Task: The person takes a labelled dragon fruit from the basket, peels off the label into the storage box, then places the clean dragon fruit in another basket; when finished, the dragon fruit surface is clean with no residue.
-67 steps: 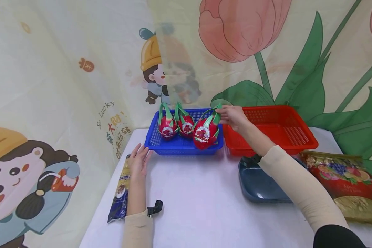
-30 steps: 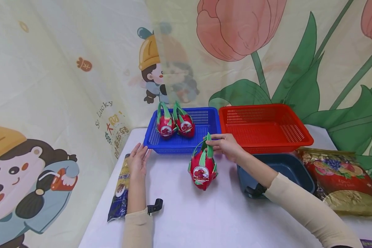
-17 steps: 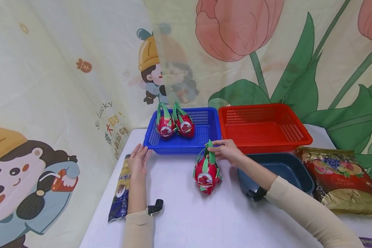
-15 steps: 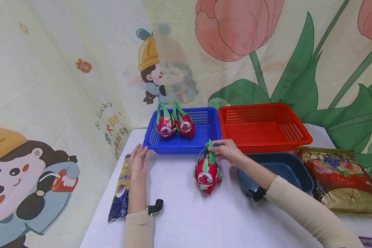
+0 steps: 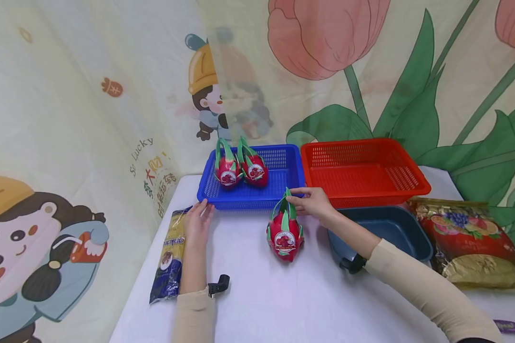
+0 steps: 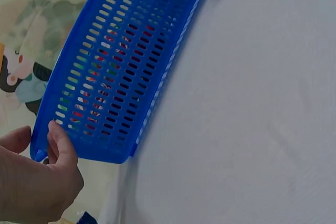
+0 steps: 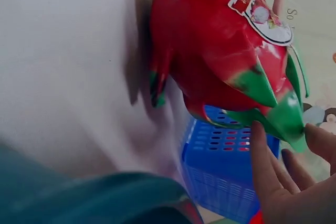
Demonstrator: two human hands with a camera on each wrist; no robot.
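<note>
A glossy red dragon fruit [image 5: 285, 236] with green leaves and a round label is over the white table, in front of the blue basket [image 5: 240, 204]. My right hand [image 5: 313, 202] pinches its green leaf tips between thumb and fingers; the right wrist view shows the leaves [image 7: 286, 116] at the fingertips. Two more dragon fruits, one on the left [image 5: 228, 171] and one beside it [image 5: 255, 171], sit in the basket with leaves upward. At the basket's near left corner, my left hand [image 5: 197, 224] holds the rim, thumb and index finger [image 6: 64, 145] on either side.
A red basket [image 5: 365, 195] adjoins the blue one on the right. In front of it stands a dark blue tray [image 5: 395, 216], partly under my right forearm. A red and gold bag [image 5: 472, 243] lies far right, a blue and gold packet [image 5: 169, 262] left, a purple-wrapped item [image 5: 508, 327] near right.
My right hand has lifted the dragon fruit out of the blue basket and brought it toward me, over the table. Over the last half second it has shifted only slightly. My left hand stays at the corner.
</note>
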